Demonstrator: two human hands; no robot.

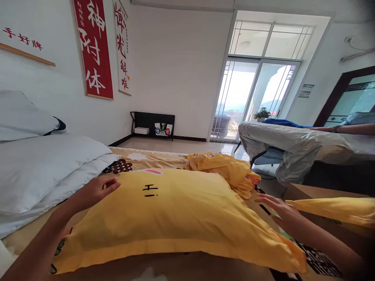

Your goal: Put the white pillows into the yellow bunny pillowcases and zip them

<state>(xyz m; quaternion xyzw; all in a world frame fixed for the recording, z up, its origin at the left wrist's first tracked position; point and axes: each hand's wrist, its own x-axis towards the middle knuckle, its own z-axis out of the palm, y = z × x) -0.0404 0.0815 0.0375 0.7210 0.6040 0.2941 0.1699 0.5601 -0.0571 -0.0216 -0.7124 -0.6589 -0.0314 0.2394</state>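
A plump yellow pillow [175,218] with "Hi" printed on it lies on the bed in front of me. My left hand [101,187] is at its left edge, the fingers loosely bent and a gap showing between thumb and fingers, with nothing in them. To the right of the pillow, my right hand [277,208] hovers with its fingers stretched out, apart from the pillow's edge and holding nothing. A crumpled yellow cloth [222,168] lies just beyond the pillow.
White pillows [49,164] are stacked on the left. Another yellow piece of fabric [342,208] rests on a cardboard box [310,191] at right. Behind it stands a table under a plastic cover [281,136], with another person's arm [328,128] on it. A low black shelf [152,119] stands by the wall.
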